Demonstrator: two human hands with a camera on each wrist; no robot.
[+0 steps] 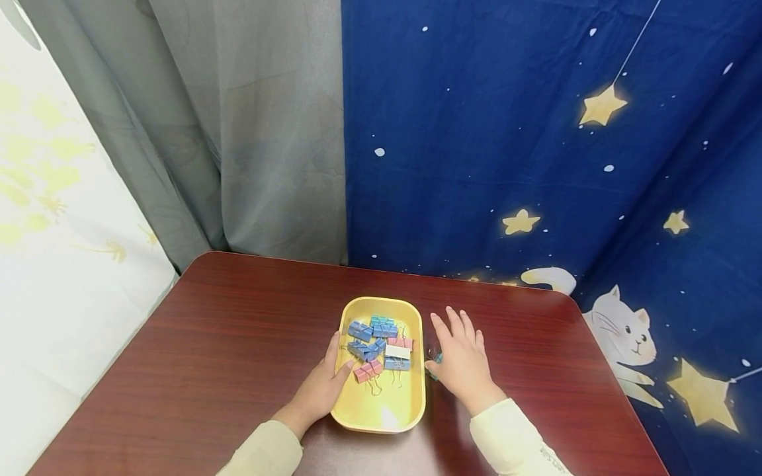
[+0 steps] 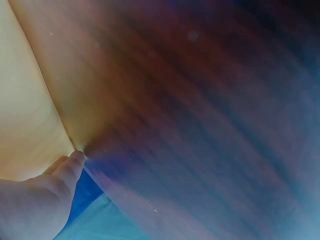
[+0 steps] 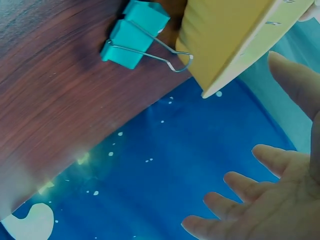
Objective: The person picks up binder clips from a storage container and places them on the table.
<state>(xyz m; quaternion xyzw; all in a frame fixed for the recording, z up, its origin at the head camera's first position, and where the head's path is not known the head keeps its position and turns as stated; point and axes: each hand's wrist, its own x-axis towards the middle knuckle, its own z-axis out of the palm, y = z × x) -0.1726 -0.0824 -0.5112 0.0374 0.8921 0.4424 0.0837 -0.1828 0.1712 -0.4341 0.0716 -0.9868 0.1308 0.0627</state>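
A yellow tray (image 1: 375,410) stands on the table with several binder clips in it: blue clips (image 1: 360,330), pink clips (image 1: 368,371), a teal clip (image 1: 381,320) and a white one (image 1: 398,352). My left hand (image 1: 321,383) grips the tray's left side, thumb over the rim, fingers along the outer wall. Right of the tray my right hand (image 1: 461,357) hovers with fingers spread, holding nothing. Below it a teal binder clip (image 3: 136,35) lies on the table beside the tray's wall, mostly hidden by the hand in the head view.
The dark red wooden table (image 1: 238,357) extends to both sides of the tray. Behind its far edge hang a grey curtain (image 1: 286,132) and a blue curtain (image 1: 464,132) with stars. A white patterned cloth (image 1: 65,264) hangs at the left.
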